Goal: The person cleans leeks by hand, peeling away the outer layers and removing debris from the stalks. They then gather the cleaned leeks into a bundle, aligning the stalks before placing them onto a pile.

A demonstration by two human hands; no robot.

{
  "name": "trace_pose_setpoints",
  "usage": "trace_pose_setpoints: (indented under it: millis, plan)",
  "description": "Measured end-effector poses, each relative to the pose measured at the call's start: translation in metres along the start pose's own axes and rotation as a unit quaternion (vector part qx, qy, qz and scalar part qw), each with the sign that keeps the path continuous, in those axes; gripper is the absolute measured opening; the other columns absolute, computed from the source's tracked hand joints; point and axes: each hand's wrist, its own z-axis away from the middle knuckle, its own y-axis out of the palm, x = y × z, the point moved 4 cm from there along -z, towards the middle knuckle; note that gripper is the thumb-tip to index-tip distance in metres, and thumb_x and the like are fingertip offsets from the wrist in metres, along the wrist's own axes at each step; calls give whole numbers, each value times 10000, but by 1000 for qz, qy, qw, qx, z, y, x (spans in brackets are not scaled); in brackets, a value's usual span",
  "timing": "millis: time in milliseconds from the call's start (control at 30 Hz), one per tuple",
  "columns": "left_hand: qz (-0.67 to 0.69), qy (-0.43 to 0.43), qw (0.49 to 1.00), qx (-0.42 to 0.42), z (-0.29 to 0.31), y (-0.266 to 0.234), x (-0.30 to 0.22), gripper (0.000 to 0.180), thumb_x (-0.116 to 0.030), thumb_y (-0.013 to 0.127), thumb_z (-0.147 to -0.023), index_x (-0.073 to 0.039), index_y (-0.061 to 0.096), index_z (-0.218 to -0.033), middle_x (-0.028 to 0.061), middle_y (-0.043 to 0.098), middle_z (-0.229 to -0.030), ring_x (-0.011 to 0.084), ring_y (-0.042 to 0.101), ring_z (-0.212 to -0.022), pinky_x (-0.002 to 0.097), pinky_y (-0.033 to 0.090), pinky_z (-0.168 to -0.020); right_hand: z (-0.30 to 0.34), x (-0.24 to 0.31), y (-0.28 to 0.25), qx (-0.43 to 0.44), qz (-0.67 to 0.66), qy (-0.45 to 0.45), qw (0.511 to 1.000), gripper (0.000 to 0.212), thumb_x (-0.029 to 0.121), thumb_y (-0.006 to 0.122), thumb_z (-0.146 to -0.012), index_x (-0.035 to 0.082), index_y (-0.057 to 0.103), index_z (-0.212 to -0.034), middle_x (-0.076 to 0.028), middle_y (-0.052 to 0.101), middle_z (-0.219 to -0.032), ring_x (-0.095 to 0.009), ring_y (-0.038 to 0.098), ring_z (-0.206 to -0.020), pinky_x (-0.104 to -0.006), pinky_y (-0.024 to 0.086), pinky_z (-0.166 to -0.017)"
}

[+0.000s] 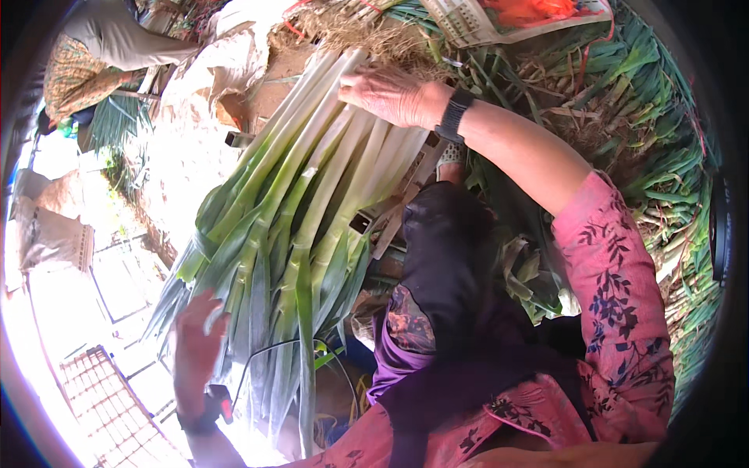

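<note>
A bundle of leeks (300, 179) lies fanned out in front of me, white ends at the top and green leaves hanging toward the lower left. At the white ends is my right hand (386, 95), its fingers bent and closed over a leek stalk. My left hand (199, 335), slightly blurred, is beside the dark green leaf tips with its fingers apart and nothing seen in them. Under the bundle part of a metal frame (388, 234) shows; the leeks hide most of it.
Piles of leeks (663, 156) line the right side. A white sack holding orange stuff (507, 27) lies at the top. Another person (101, 62) bends over at the upper left. A reddish grid rack (113, 409) lies at the lower left, near strong glare.
</note>
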Motion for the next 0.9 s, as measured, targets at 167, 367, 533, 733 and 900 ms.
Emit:
trace_pose_setpoints:
  millis: [167, 367, 533, 733, 900]
  plan:
    - [123, 42, 983, -132, -57, -52, -77, 266, 18, 551, -870, 30, 608, -1129, 177, 635, -1127, 259, 604, -1089, 353, 440, -947, -6, -1, 13, 107, -7, -42, 993, 155, 150, 592, -848, 52, 576, -967, -59, 566, -945, -213, 553, -974, -359, 455, -949]
    - [61, 238, 962, -121, -140, 10, -104, 348, -94, 661, -821, -45, 608, -1161, 166, 602, -1182, 328, 570, -1121, 395, 436, -976, -6, 13, 2, 20, 32, -62, 997, 171, 134, 593, -824, 62, 575, -979, -40, 548, -981, -198, 507, -1037, -350, 436, -943]
    - [33, 256, 956, -137, -156, 20, -142, 354, -139, 729, -759, -72, 644, -1096, 130, 624, -998, 300, 620, -976, 400, 486, -865, 4, 18, -28, -21, 12, -49, 999, 174, 77, 536, -813, 32, 572, -977, -82, 545, -1005, -234, 510, -1053, -361, 416, -958]
    - [146, 262, 913, -276, -143, 34, -146, 194, -65, 775, -720, -48, 712, -903, 94, 622, -752, 197, 623, -656, 302, 486, -573, 29, 42, -71, -71, -3, -36, 997, 178, 114, 493, -843, 9, 579, -957, -106, 528, -1005, -246, 520, -1025, -361, 440, -926]
    - [2, 385, 857, -343, -117, 23, -160, 176, -21, 695, -741, -108, 678, -893, 51, 534, -695, 234, 591, -628, 326, 481, -535, 38, 56, -102, -27, 16, -33, 999, 115, 101, 513, -843, 43, 577, -919, -94, 578, -1011, -237, 554, -1056, -381, 421, -955]
